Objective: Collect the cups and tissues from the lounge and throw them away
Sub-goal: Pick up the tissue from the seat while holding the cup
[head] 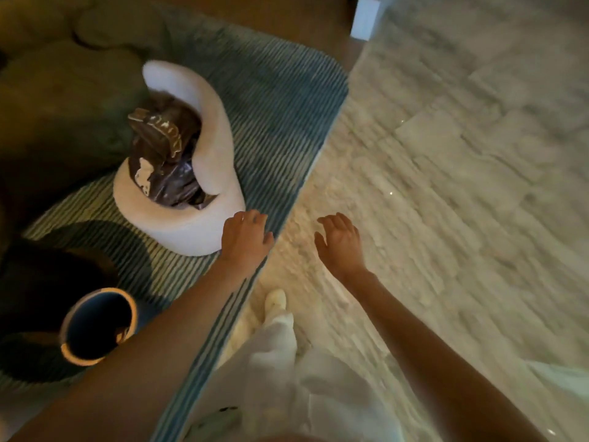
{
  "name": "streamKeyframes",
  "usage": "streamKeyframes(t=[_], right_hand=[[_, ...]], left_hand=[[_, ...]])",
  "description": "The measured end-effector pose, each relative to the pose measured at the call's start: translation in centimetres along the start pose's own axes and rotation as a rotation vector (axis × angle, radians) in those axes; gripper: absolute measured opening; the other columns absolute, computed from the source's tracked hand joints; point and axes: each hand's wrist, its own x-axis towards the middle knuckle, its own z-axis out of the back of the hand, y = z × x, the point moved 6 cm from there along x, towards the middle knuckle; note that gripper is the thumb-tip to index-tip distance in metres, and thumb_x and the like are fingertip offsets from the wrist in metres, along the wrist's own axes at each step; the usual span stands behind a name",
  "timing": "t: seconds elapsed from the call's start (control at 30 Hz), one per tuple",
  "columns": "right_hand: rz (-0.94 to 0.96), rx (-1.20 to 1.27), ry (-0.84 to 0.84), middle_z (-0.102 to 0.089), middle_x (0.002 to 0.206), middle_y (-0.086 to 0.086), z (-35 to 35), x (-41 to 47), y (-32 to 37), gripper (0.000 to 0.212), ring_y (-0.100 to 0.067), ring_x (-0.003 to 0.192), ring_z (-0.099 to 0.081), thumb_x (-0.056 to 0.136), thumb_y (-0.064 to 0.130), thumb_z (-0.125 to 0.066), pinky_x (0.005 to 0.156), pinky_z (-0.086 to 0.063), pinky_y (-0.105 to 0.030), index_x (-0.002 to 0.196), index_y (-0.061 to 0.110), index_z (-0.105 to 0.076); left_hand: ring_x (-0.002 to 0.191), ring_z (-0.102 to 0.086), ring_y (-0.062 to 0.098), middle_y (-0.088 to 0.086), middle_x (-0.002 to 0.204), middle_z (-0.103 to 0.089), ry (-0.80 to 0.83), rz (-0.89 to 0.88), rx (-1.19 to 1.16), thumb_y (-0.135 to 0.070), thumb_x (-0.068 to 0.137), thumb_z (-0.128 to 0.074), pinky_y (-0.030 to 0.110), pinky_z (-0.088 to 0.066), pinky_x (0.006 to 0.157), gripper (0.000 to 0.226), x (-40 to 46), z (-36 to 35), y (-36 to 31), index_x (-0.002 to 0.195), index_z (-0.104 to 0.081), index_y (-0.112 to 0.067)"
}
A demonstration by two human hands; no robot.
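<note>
Your left hand [245,239] hangs over the rug [271,122] near its right edge, fingers loosely spread and holding nothing; it sits just beside the white seat [194,228]. Your right hand [341,244] hangs over the stone floor [462,186], fingers relaxed and slightly parted, also holding nothing. The two hands are apart, with the rug's edge running between them.

The white seat, a small curved-back piece, stands on the rug close to that right edge. A dark shiny bag [169,161] fills it; pale lettering on the bag is too blurred to read. A round bin [97,327] with a light rim and dark inside stands on the rug toward its near end, just left of your left forearm. A green sofa [63,90] borders the rug's far left side.

Your white shoe [275,301] and white clothing stand on the floor just off the rug's edge. The floor to the right lies open up to a white post [366,17] at the far edge. No cups or tissues can be made out in this blurred view.
</note>
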Motion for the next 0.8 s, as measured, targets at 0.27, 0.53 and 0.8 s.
streamKeyframes(t=[0.27, 0.53, 0.8], right_hand=[[-0.137, -0.022, 0.013, -0.048, 0.142, -0.003, 2.3, 10.6, -7.6, 0.041, -0.026, 0.142, -0.028, 0.099, 0.033, -0.042, 0.116, -0.025, -0.043, 0.137, 0.017, -0.048], [-0.242, 0.04, -0.077, -0.053, 0.136, -0.008, 7.8, 24.9, -13.4, 0.04, -0.027, 0.136, -0.037, 0.098, 0.029, -0.046, 0.116, -0.026, -0.041, 0.134, 0.012, -0.051], [-0.312, 0.092, -0.125, -0.054, 0.135, -0.007, 11.2, 37.8, -23.5, 0.039, -0.027, 0.135, -0.038, 0.098, 0.028, -0.047, 0.113, -0.032, -0.04, 0.133, 0.011, -0.051]], left_hand=[[0.122, -0.047, 0.026, 0.007, 0.136, -0.049, 0.03, -0.107, 0.032, -0.037, 0.097, -0.042, 0.039, -0.042, 0.097, 0.047, 14.6, 1.1, -5.4, 0.136, -0.045, -0.011], [0.129, -0.039, 0.026, 0.006, 0.143, -0.039, 0.035, -0.14, 0.056, -0.039, 0.097, -0.04, 0.04, -0.034, 0.106, 0.05, 30.9, 4.8, -7.6, 0.14, -0.038, -0.013], [0.131, -0.038, 0.026, 0.006, 0.146, -0.039, 0.092, -0.19, 0.089, -0.039, 0.096, -0.042, 0.041, -0.034, 0.108, 0.052, 48.4, 5.0, -13.6, 0.141, -0.037, -0.013]])
